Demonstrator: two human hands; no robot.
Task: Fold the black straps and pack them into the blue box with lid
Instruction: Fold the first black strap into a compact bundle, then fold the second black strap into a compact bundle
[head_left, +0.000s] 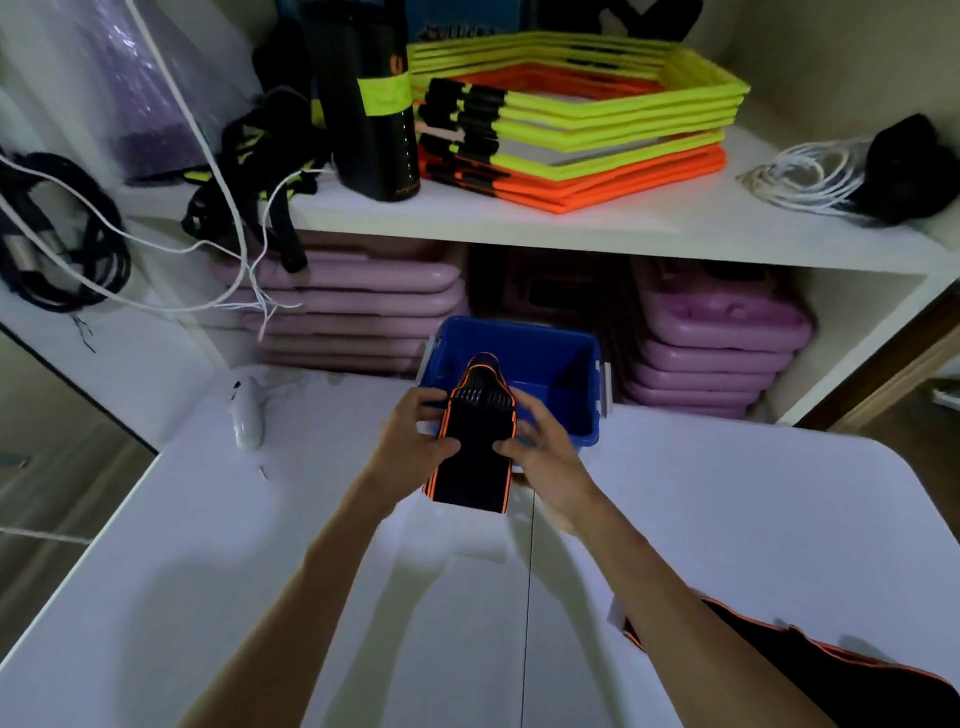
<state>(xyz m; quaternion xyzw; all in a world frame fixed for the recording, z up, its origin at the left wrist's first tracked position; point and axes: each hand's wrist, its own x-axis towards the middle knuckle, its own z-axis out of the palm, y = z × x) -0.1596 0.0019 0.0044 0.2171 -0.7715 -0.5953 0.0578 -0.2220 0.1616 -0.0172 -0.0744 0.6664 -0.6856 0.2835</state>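
Above the white desk (208, 545), both hands grip a folded black strap (475, 457) with orange edging: left hand (415, 441) at nine o'clock, right hand (535, 447) at three. At twelve o'clock, its far end reaches over the open blue box (566, 364).

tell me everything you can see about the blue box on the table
The blue box is an open-topped rectangular tub, plastic by the look of it, with pale grey clip handles on its two short sides. No lid is on it, and none is visible. It stands upright on the white table near the far edge, in front of the shelves. Its visible interior looks empty. The left hand and right hand hold a folded black strap with orange edging over its near rim, hiding that rim.
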